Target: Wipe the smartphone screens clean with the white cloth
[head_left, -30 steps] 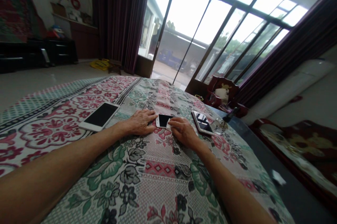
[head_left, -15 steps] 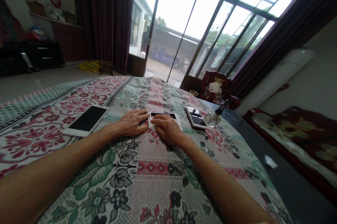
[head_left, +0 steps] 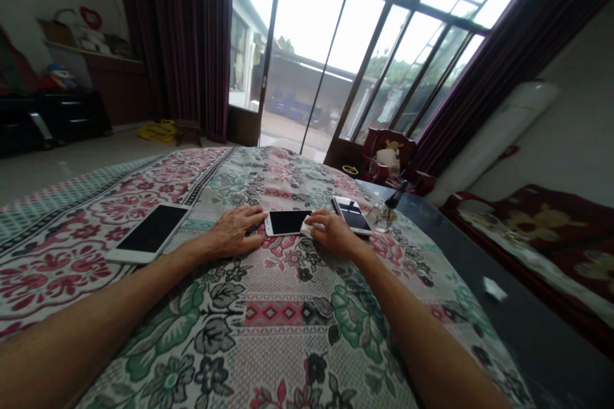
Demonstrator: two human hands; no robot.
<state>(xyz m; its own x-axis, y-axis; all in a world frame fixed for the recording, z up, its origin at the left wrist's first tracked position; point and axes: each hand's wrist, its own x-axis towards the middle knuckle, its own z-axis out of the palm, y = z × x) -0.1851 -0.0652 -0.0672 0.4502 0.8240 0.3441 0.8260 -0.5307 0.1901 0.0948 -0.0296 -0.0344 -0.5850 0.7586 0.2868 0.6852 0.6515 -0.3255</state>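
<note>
A white smartphone with a dark screen lies flat on the patterned tablecloth. My left hand rests on the cloth with its fingers stretched, the tips at the phone's left end. Pressed under the fingers of my right hand is a small white cloth, held at the phone's right end; whether it is fabric or tissue I cannot tell. Just beyond that hand lies a second phone, its screen reflecting the windows. A larger white tablet is left of my left hand.
A clear glass item with a dark top stands past the second phone. Further right are a dark grey surface bearing a crumpled white scrap, and a carved wooden sofa. Glass doors are ahead.
My right hand has slid rightward across the phone with the white cloth, uncovering most of the screen. My left hand stays at the phone's left end. The view has shifted slightly.
</note>
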